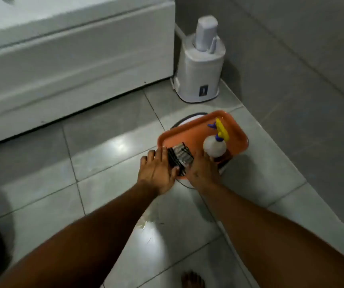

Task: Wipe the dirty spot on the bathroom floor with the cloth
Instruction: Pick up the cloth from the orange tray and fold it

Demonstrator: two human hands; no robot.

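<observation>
Folded cloth (181, 160) btwn both hands, L hand (156, 173) flat open, R hand (203, 170) open.

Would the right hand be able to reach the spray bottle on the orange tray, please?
Probably yes: the right hand rests right beside the spray bottle on the orange tray, nothing between them.
</observation>
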